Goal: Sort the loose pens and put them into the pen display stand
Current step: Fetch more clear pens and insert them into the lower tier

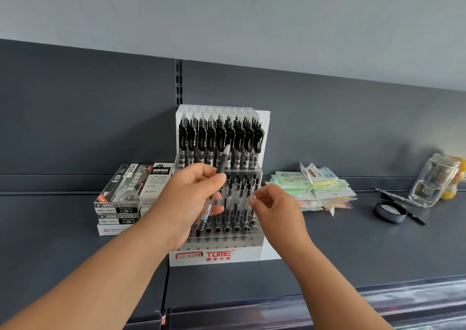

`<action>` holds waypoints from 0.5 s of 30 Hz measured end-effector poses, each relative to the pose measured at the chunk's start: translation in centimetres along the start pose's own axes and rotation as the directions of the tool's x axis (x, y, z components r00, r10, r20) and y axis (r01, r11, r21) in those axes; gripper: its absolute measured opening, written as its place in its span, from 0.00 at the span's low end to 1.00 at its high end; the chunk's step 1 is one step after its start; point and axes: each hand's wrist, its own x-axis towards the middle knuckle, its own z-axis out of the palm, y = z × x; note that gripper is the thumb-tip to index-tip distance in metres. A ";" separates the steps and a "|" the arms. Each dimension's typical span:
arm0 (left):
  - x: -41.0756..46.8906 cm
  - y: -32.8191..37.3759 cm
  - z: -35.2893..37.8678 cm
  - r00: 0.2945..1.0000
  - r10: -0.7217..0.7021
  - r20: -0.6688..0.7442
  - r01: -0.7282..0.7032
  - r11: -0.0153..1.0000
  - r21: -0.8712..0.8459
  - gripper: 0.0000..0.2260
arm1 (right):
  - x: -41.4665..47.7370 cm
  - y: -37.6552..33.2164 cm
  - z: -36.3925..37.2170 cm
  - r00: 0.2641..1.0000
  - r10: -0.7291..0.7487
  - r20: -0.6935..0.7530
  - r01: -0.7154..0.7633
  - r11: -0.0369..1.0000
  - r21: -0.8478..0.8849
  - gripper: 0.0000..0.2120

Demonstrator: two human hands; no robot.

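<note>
Pen (208,206), black-capped, tilted cap-up in front of the pen display stand (219,255); pinched between thumb and fingers of the left hand (191,196); right hand (274,208) just beside it, fingertips curled together at the lower-tier pens, any hold not discernible; stand on shelf (327,254); pen boxes (123,193) to its left, packets (315,191) and jar (432,180) to its right.

One head-worn wide-angle camera looks forward and down from close behind the left grip (191,193) and right grip (273,204), facing the white plastic pen display stand (252,252) beyond.
</note>
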 end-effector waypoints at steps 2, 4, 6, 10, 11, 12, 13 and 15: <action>0.2 0.1 0.0 1.000 -0.006 0.001 0.006 0.999 -0.035 0.03 | -0.5 -0.4 -0.3 0.998 -0.024 -0.059 0.025 0.999 0.027 0.04; 0.3 0.1 0.0 1.000 0.000 -0.006 0.000 0.997 -0.079 0.02 | -0.9 -1.0 -0.7 0.998 -0.030 -0.055 0.037 0.992 0.117 0.05; 0.5 0.3 0.1 1.000 -0.009 -0.012 0.006 0.986 -0.167 0.02 | -1.3 -1.7 -1.1 1.000 -0.014 0.027 0.006 0.956 0.292 0.05; 0.6 0.7 0.9 0.998 -0.062 -0.017 0.051 0.925 -0.377 0.02 | -1.9 -2.5 -1.4 0.980 -0.007 0.197 -0.118 0.779 0.615 0.02; 0.6 0.8 1.1 0.997 -0.072 -0.010 0.062 0.914 -0.402 0.02 | -1.8 -2.6 -1.6 0.984 0.000 0.181 -0.123 0.735 0.667 0.03; 0.6 0.8 1.3 0.997 -0.082 0.003 0.076 0.906 -0.416 0.02 | -1.7 -2.6 -1.8 0.987 0.015 0.158 -0.125 0.685 0.718 0.04; 0.5 0.8 1.5 0.996 -0.092 0.021 0.092 0.901 -0.424 0.02 | -1.5 -2.7 -2.1 0.989 0.033 0.141 -0.131 0.624 0.770 0.05; 0.4 0.8 1.8 0.992 -0.108 0.066 0.126 0.892 -0.434 0.07 | -1.2 -2.8 -2.6 0.989 0.050 0.141 -0.148 0.483 0.863 0.06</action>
